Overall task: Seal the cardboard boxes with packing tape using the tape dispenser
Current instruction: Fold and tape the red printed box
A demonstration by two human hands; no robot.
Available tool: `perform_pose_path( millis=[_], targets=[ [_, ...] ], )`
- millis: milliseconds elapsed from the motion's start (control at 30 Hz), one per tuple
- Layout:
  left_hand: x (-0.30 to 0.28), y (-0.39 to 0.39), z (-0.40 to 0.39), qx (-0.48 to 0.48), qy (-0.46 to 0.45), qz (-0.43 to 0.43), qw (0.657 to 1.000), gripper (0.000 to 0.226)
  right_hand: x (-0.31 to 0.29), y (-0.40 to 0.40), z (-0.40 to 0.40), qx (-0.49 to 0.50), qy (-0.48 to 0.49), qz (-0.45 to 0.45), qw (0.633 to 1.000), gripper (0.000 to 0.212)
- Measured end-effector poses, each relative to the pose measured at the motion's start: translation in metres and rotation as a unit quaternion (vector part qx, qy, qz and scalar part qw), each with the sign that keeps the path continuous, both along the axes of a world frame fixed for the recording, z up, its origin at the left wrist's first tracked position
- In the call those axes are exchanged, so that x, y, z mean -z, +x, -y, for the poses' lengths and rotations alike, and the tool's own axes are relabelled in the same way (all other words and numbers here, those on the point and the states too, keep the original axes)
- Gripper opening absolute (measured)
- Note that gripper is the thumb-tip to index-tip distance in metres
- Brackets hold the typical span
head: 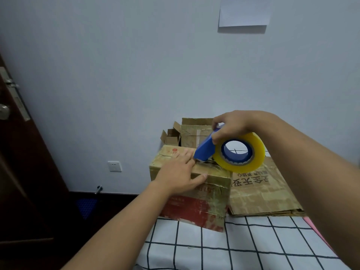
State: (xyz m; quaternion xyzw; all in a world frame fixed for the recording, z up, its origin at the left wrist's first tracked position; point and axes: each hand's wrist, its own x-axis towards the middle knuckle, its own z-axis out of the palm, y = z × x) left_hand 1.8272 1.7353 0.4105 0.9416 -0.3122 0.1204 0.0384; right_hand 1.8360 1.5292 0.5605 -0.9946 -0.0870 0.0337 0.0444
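Gripping the blue tape dispenser (204,148) from above, the right hand (231,126) has fingers curled round its body, w/ the yellowish tape roll (240,152) hanging just below the palm, toward the wrist side. Dispenser's front edge sits down on top of the closed cardboard box (196,191), right next to the left hand's fingertips. Left hand (180,175) lies flat on the box top, fingers straight and spread, thumb hooked over the near top edge; it presses, holds nothing.

Box is worn, brown w/ red print on its front face, old glossy tape on its sides. It stands at the far left corner of a table w/ a white cloth w/ black grid lines (243,248). Just beside it on the right: a flattened cardboard sheet (266,191) w/ black characters. Behind: an open box (194,131) w/ flaps up, and a smaller open box (170,136) to its left.

Room: pale wall, white paper sheet (244,11) stuck up high, wall socket (114,166) low down, dark wooden door (23,152) w/ metal handle at left, dark floor.
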Motion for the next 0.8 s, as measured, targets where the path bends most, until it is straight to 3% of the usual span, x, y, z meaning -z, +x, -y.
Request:
perform_pose_path(
  millis=[133, 367, 533, 733, 800],
  targets=[
    [0.004, -0.004, 0.006, -0.017, -0.001, 0.006, 1.000, 0.110, 0.000, -0.004, 0.008, -0.031, 0.042, 0.002, 0.999, 0.036],
    [0.007, 0.005, 0.002, -0.011, -0.021, 0.011, 1.000, 0.106, -0.001, -0.019, 0.034, -0.044, 0.126, 0.000, 0.991, 0.037],
    [0.006, 0.006, 0.002, -0.033, -0.013, -0.017, 0.999, 0.110, 0.009, -0.033, 0.065, -0.020, 0.133, -0.009, 0.991, 0.041],
    [0.004, 0.003, 0.005, -0.031, -0.004, -0.028, 0.999, 0.089, 0.037, -0.047, 0.082, 0.001, 0.206, 0.013, 0.978, 0.040],
    [0.001, 0.002, 0.009, -0.039, 0.003, -0.036, 0.999, 0.092, 0.045, -0.050, 0.084, 0.005, 0.228, 0.025, 0.973, 0.041]
  ],
)
